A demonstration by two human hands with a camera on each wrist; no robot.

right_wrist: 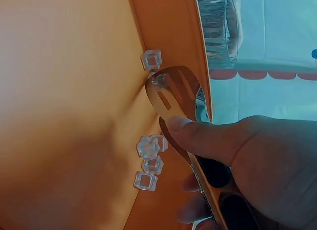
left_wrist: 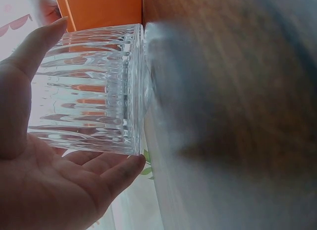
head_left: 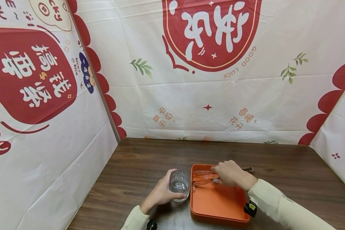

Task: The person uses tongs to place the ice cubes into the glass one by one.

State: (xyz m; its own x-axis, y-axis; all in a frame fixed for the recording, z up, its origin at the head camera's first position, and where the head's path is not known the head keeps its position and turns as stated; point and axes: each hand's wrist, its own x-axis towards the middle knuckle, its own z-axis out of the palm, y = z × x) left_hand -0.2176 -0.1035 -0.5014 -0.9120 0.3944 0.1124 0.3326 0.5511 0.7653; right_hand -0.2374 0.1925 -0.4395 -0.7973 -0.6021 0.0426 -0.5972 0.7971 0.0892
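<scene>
My left hand [head_left: 162,191] holds a clear ribbed glass [head_left: 179,182] beside the left wall of the orange tray [head_left: 218,204]. In the left wrist view, the thumb and fingers curl round opposite sides of the glass [left_wrist: 94,91]. My right hand [head_left: 231,173] grips metal serving tongs [right_wrist: 171,86] over the tray, with the thumb on the upper arm. Their slotted head lies along the tray's side wall. Partly covered by it is a clear cube [right_wrist: 159,82]; whether the tongs pinch it I cannot tell. Another clear cube [right_wrist: 152,59] sits just beyond the tip.
Several more clear cubes [right_wrist: 147,146] lie along the base of the tray's wall. The tray stands on a dark wooden table [head_left: 138,159]. Printed white cloth [head_left: 172,95] hangs behind the table, and another sheet [head_left: 46,159] closes off the left side.
</scene>
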